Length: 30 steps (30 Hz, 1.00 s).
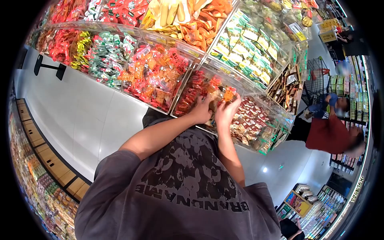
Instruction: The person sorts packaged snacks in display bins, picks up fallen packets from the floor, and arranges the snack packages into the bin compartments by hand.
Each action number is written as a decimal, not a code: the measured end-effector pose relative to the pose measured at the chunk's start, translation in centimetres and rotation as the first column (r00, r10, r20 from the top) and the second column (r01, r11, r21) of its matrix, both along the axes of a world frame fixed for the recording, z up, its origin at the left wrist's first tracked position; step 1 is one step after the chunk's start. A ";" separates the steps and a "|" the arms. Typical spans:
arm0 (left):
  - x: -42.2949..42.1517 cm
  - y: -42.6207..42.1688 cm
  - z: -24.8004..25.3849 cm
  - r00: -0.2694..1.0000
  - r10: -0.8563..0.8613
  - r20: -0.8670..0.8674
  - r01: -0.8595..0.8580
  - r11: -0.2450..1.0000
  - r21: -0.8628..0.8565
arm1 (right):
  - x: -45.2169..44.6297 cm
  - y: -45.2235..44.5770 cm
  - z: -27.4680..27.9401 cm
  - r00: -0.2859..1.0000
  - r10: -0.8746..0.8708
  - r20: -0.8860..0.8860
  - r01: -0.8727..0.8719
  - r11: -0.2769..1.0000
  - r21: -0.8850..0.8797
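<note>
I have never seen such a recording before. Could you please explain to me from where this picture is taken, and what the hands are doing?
There is no machine here, only a person's two bare hands. The one picture comes from a camera worn on that person's head, looking forward and down, so their own dark grey shirt fills the bottom.

The left hand and the right hand are close together among small wrapped packets in a sloping display of clear-walled bins. An orange packet is at the right hand's fingers; whether it is gripped or only touched, I cannot tell.

Nearby are red packets and, further right, brown-and-white packets.
</note>
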<state>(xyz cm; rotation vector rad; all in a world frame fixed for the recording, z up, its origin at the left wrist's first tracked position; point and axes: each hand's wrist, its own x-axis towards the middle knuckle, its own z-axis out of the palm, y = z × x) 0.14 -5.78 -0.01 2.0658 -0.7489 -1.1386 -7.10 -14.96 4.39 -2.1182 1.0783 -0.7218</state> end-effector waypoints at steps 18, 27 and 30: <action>0.3 0.3 0.7 0.999 -0.038 -0.012 0.038 0.999 -0.025 | 2.4 -0.8 -4.5 0.993 -0.100 0.057 0.093 0.988 0.121; 0.2 0.3 0.3 0.999 -0.024 -0.035 0.022 0.999 -0.049 | 3.4 -0.8 -4.5 0.980 -0.198 -0.010 0.197 0.968 0.156; 0.1 0.5 0.4 1.000 -0.016 -0.025 0.015 0.999 -0.049 | 3.4 -0.4 -4.8 0.969 -0.210 0.133 0.191 0.971 0.141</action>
